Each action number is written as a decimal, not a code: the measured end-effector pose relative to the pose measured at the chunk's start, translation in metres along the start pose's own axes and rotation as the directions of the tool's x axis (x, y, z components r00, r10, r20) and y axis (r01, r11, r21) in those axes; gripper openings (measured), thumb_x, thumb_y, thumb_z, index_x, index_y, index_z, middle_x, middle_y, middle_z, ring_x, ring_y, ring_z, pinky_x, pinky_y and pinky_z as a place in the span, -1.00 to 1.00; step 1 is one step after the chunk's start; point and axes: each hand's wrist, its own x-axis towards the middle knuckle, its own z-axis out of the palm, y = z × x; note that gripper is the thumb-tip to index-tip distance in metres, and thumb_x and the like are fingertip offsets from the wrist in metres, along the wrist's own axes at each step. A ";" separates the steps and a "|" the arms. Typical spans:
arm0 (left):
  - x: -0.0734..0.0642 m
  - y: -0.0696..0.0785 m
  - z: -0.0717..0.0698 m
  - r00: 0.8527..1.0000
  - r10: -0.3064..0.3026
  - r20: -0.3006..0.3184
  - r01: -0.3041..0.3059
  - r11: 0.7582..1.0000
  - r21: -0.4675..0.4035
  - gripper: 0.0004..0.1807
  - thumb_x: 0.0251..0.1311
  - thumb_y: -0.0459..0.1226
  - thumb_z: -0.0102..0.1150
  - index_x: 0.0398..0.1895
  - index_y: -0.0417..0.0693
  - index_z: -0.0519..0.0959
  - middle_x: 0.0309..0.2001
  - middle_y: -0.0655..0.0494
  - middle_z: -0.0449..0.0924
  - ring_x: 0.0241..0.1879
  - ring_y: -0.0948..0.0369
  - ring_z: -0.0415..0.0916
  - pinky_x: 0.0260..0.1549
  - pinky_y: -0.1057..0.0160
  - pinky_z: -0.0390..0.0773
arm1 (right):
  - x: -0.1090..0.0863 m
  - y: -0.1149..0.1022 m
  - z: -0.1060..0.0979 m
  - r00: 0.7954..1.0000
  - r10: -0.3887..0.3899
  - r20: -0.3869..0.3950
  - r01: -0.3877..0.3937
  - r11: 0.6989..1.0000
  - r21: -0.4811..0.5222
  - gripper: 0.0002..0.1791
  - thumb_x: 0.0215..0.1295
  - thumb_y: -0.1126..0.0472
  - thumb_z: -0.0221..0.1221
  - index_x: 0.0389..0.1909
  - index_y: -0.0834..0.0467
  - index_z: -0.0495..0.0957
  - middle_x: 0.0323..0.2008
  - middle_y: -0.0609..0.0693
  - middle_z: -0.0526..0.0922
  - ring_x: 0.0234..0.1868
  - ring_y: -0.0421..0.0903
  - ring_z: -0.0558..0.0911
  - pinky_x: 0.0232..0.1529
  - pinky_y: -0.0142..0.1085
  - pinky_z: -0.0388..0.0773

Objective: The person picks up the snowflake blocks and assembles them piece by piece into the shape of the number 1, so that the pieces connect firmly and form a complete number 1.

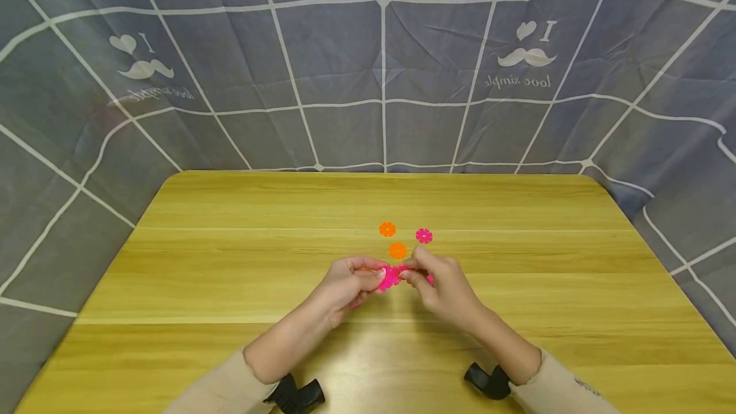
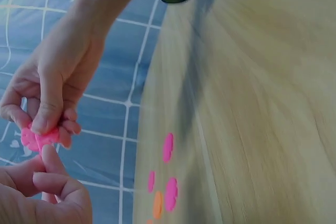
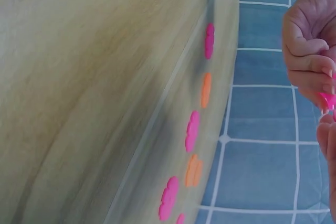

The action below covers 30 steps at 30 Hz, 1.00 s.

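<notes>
My left hand (image 1: 347, 286) pinches a pink notched plastic disc (image 1: 388, 278) between thumb and fingers. From the other side, my right hand (image 1: 445, 286) pinches a second pink piece (image 1: 404, 268) with thumb and index finger. Both pieces meet edge to edge at the fingertips, above the wooden table. In the left wrist view, the pink pieces (image 2: 39, 139) sit at an angle to each other, partly covered by the right thumb. Fingers hide most of the pink piece (image 3: 328, 99) in the right wrist view.
Beyond the hands, two orange discs (image 1: 388, 229) and a pink disc (image 1: 424, 236) lie flat on the wooden table (image 1: 259, 248). Another pink disc (image 1: 430, 280) shows partly behind the right hand. A grey checked cloth (image 1: 345, 56) hangs behind the table.
</notes>
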 end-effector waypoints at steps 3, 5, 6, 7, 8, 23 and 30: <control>-0.003 0.000 0.002 1.000 -0.012 0.004 0.012 0.999 -0.037 -0.77 0.16 -0.51 0.11 -0.10 -0.45 0.48 -0.60 0.15 0.55 -0.64 0.39 0.45 -0.70 0.58 0.32 | 0.000 -0.003 0.001 0.999 -0.029 -0.015 0.029 1.000 0.000 -0.70 -0.03 0.56 0.28 -0.50 0.18 0.37 -0.57 -0.06 0.59 -0.60 -0.29 0.41 -0.63 -0.54 0.35; -0.004 0.001 0.003 1.000 -0.006 0.010 0.007 0.999 -0.047 -0.77 0.17 -0.52 0.09 -0.10 -0.47 0.46 -0.59 0.15 0.55 -0.62 0.38 0.47 -0.65 0.57 0.39 | -0.001 -0.004 0.001 0.999 -0.048 -0.026 0.048 0.999 -0.008 -0.68 -0.05 0.56 0.29 -0.52 0.18 0.36 -0.62 -0.08 0.53 -0.61 -0.29 0.39 -0.64 -0.55 0.33; -0.005 0.001 0.004 1.000 -0.002 0.012 0.002 0.999 -0.048 -0.77 0.16 -0.53 0.08 -0.11 -0.48 0.46 -0.59 0.15 0.55 -0.62 0.38 0.47 -0.64 0.57 0.41 | -0.001 -0.006 0.002 0.998 -0.056 -0.028 0.056 0.998 -0.010 -0.68 -0.06 0.57 0.29 -0.52 0.18 0.36 -0.64 -0.08 0.51 -0.61 -0.29 0.37 -0.65 -0.55 0.31; -0.005 0.001 0.004 1.000 0.003 0.014 -0.002 0.999 -0.051 -0.78 0.16 -0.54 0.08 -0.11 -0.49 0.46 -0.58 0.15 0.55 -0.62 0.38 0.47 -0.62 0.56 0.43 | -0.002 -0.006 0.002 0.998 -0.063 -0.031 0.062 0.998 -0.014 -0.68 -0.06 0.57 0.29 -0.53 0.18 0.36 -0.65 -0.07 0.49 -0.62 -0.29 0.36 -0.65 -0.55 0.30; -0.006 0.002 0.005 1.000 0.006 0.013 -0.005 0.998 -0.057 -0.78 0.16 -0.54 0.07 -0.12 -0.50 0.46 -0.58 0.15 0.55 -0.62 0.38 0.47 -0.62 0.56 0.44 | -0.002 -0.007 0.002 0.997 -0.063 -0.033 0.062 0.998 -0.017 -0.68 -0.06 0.57 0.28 -0.53 0.19 0.36 -0.65 -0.07 0.49 -0.62 -0.29 0.36 -0.66 -0.55 0.30; -0.006 0.000 -0.006 0.990 -0.031 0.135 0.047 0.992 -0.116 -0.90 0.20 -0.50 0.07 -0.23 -0.36 0.49 -0.52 0.09 0.59 -0.56 0.34 0.54 -0.55 0.54 0.50 | 0.003 0.002 -0.008 0.970 0.187 0.158 -0.222 0.943 0.248 -0.88 0.14 0.47 0.20 -0.36 0.24 0.48 -0.50 0.06 0.58 -0.56 -0.05 0.54 -0.60 -0.36 0.52; -0.004 -0.003 -0.011 0.982 -0.013 0.187 0.034 0.994 -0.107 -0.93 0.23 -0.45 0.08 -0.25 -0.31 0.51 -0.46 0.07 0.60 -0.49 0.32 0.56 -0.44 0.48 0.57 | 0.003 0.010 -0.008 0.972 0.158 0.175 -0.205 0.933 0.296 -0.90 0.17 0.42 0.20 -0.32 0.23 0.50 -0.44 0.02 0.58 -0.42 -0.06 0.62 -0.44 -0.33 0.58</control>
